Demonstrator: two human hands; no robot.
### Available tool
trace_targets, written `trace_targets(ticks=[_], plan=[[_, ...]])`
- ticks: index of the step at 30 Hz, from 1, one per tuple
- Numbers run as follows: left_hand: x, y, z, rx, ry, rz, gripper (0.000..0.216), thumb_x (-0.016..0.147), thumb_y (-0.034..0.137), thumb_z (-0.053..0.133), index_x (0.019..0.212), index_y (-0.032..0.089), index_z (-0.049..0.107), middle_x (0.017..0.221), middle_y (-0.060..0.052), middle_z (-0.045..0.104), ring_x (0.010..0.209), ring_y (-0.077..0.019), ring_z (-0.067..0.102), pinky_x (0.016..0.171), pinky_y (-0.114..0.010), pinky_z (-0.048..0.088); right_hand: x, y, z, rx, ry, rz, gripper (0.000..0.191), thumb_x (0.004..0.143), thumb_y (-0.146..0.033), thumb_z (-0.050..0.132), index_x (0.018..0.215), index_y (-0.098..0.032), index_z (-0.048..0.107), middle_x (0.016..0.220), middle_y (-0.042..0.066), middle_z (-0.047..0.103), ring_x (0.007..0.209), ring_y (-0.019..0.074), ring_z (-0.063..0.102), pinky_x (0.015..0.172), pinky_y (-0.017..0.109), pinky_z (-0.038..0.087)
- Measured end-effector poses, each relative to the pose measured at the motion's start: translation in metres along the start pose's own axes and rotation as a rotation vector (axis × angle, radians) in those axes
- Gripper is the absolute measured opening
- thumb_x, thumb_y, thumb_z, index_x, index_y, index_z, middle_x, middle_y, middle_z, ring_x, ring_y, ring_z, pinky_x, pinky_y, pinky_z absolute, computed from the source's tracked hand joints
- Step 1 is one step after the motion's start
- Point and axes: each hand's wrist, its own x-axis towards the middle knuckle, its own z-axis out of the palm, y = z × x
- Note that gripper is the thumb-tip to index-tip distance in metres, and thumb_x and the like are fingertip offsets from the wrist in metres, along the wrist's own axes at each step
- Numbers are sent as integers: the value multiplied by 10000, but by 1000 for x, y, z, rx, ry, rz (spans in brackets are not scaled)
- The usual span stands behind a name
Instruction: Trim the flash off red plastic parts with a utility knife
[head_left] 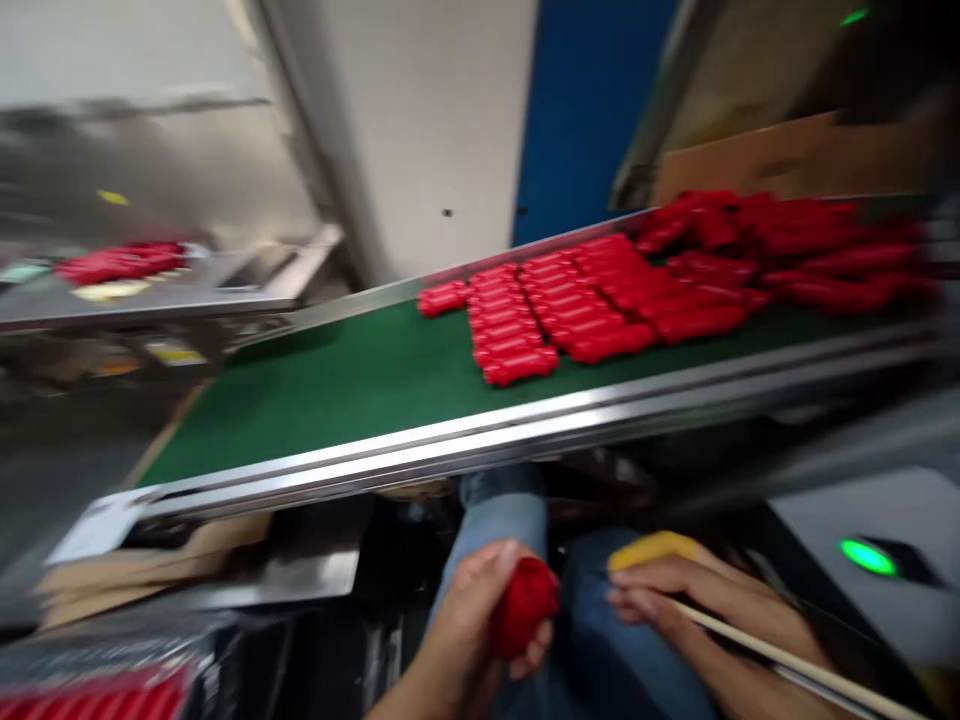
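My left hand (480, 615) is closed round a red plastic part (523, 603), held low over my lap in blue jeans. My right hand (679, 590) rests just right of it, fingers pressed together on a thin tool with a yellow grip (654, 549) and a long pale stick (787, 660) running to the lower right. Above my hands a green conveyor belt (337, 385) carries rows of red parts (555, 305) laid side by side, with a looser heap of red parts (787, 250) further right. The picture is smeared by motion.
The belt has a metal front rail (487, 440). A metal machine table with more red parts (120, 262) stands at the left. A green light (868, 556) glows on a grey surface at the right. A cardboard box (787, 155) sits behind the belt.
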Motion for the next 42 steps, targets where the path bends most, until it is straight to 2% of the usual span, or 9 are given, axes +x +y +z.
trace_targets(ticks=[1, 4, 9, 17, 25, 28, 31, 36, 42], plan=[[-1, 1, 1, -4, -33, -21, 598, 778, 742, 861, 833, 158, 741, 492, 22, 590, 397, -61, 452, 376, -147, 292, -2, -5, -4, 10, -20, -7, 77, 1046, -309, 782, 1088, -295, 845, 1020, 24, 861, 891, 170, 834, 805, 200, 685], [3, 2, 2, -8, -107, -77, 551, 829, 690, 858, 867, 147, 778, 532, 11, 607, 434, -58, 458, 427, -156, 319, -1, -14, -1, 117, 7, -78, 187, 1021, -256, 812, 1201, -305, 832, 1063, 10, 887, 982, 157, 842, 929, 182, 658], [8, -3, 8, 18, -49, -141, 583, 759, 712, 906, 828, 146, 786, 515, 2, 596, 440, -65, 461, 446, -167, 335, 0, -7, 14, 243, 35, -121, 187, 999, -297, 852, 1178, -246, 865, 1054, 60, 882, 1027, 148, 837, 966, 152, 622], [10, -6, 8, 28, -47, -127, 585, 736, 710, 924, 785, 149, 763, 492, 4, 574, 420, -64, 439, 438, -173, 322, -3, 0, 17, 291, 20, -131, 223, 974, -219, 871, 1197, -227, 859, 1076, 63, 886, 1019, 130, 839, 964, 116, 599], [9, -6, 8, 38, -45, -133, 597, 727, 719, 924, 759, 146, 761, 488, 7, 574, 406, -53, 436, 433, -168, 321, -4, -1, 21, 306, 16, -116, 195, 996, -242, 850, 1191, -245, 854, 1049, 52, 884, 981, 123, 832, 926, 127, 607], [8, -6, 8, 42, -33, -121, 599, 738, 728, 913, 785, 148, 774, 488, 0, 594, 411, -61, 454, 436, -169, 331, -9, -1, 25, 293, 62, -109, 188, 1000, -241, 840, 1188, -250, 851, 1027, 50, 871, 970, 135, 831, 920, 146, 620], [6, -5, 8, 45, -19, -102, 587, 744, 729, 907, 823, 158, 796, 503, 1, 616, 425, -70, 469, 447, -176, 365, -14, 0, 30, 282, 88, -105, 225, 1000, -207, 834, 1217, -266, 836, 1097, 48, 857, 1005, 141, 826, 940, 163, 626], [2, -6, 11, 41, -8, -41, 523, 798, 693, 883, 793, 178, 792, 559, -4, 647, 478, -91, 509, 489, -194, 402, -17, -3, 34, 247, 129, -111, 244, 998, -193, 828, 1235, -252, 814, 1134, 60, 842, 1018, 158, 829, 953, 177, 640], [3, -9, 13, 12, -32, 31, 477, 855, 656, 847, 841, 180, 819, 596, -3, 650, 509, -97, 499, 519, -214, 410, -17, -9, 37, 221, 183, -130, 216, 1001, -222, 821, 1212, -263, 818, 1048, 61, 844, 933, 185, 839, 830, 192, 674]])
